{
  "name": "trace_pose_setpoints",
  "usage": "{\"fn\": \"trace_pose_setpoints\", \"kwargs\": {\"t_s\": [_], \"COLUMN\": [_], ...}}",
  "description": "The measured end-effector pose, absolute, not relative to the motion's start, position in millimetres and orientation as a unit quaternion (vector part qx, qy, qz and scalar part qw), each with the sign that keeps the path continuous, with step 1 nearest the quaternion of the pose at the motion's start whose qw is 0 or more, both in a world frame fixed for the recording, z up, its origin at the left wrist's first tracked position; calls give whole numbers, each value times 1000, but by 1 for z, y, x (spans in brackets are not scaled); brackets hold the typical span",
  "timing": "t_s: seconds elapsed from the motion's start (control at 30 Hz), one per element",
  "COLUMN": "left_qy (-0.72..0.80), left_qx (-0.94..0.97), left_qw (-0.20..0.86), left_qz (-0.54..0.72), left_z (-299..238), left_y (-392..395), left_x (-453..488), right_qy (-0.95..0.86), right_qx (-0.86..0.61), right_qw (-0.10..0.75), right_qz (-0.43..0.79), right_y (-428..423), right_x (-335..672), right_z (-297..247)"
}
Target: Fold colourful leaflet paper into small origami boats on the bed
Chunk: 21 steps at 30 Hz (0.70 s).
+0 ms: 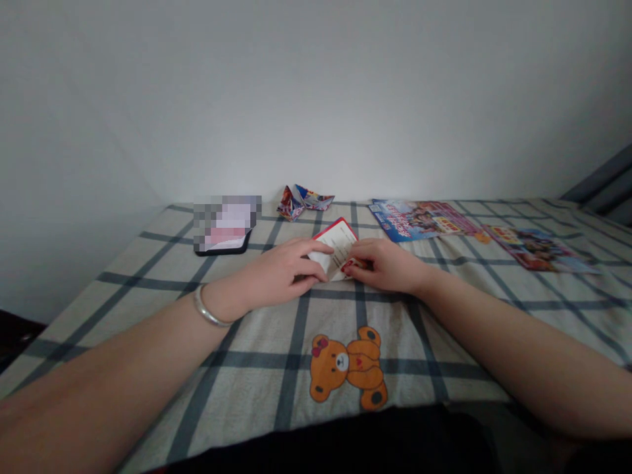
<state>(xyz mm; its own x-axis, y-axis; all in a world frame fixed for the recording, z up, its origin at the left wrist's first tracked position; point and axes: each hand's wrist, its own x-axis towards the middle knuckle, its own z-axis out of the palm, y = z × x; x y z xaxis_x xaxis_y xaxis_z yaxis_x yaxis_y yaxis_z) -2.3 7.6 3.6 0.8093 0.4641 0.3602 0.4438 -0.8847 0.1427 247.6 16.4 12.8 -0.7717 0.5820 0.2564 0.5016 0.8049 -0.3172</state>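
Between my hands lies a small folded sheet of paper, white with printed lines and a red edge; a red printed flap shows at its lower right. My left hand holds it from the left, fingers over its face and thumb near its lower edge. A silver bangle circles that wrist. From the right, my right hand pinches the paper's lower right part, the fingers curled and the thumb pressed to the red flap. Fingers cover much of both sides, so the exact folds cannot be made out.
A phone, partly pixelated, lies at the back left. Behind the paper stands a colourful folded paper piece. Colourful printed sheets and another printed sheet lie to the right. Checked cloth with a bear print covers the surface, against a wall.
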Motion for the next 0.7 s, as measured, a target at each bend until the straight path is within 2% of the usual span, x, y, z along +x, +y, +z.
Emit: {"fn": "trace_pose_setpoints", "kwargs": {"t_s": [0.3,0.7], "left_qy": [238,239], "left_qx": [949,951], "left_qw": [37,50], "left_qz": [202,192], "left_z": [5,4], "left_y": [7,9], "left_x": [-3,-2], "right_qy": [-888,-891], "right_qx": [-412,-402], "right_qw": [177,198], "right_qz": [102,79], "right_y": [18,26], "right_x": [244,244], "right_z": [7,2]}}
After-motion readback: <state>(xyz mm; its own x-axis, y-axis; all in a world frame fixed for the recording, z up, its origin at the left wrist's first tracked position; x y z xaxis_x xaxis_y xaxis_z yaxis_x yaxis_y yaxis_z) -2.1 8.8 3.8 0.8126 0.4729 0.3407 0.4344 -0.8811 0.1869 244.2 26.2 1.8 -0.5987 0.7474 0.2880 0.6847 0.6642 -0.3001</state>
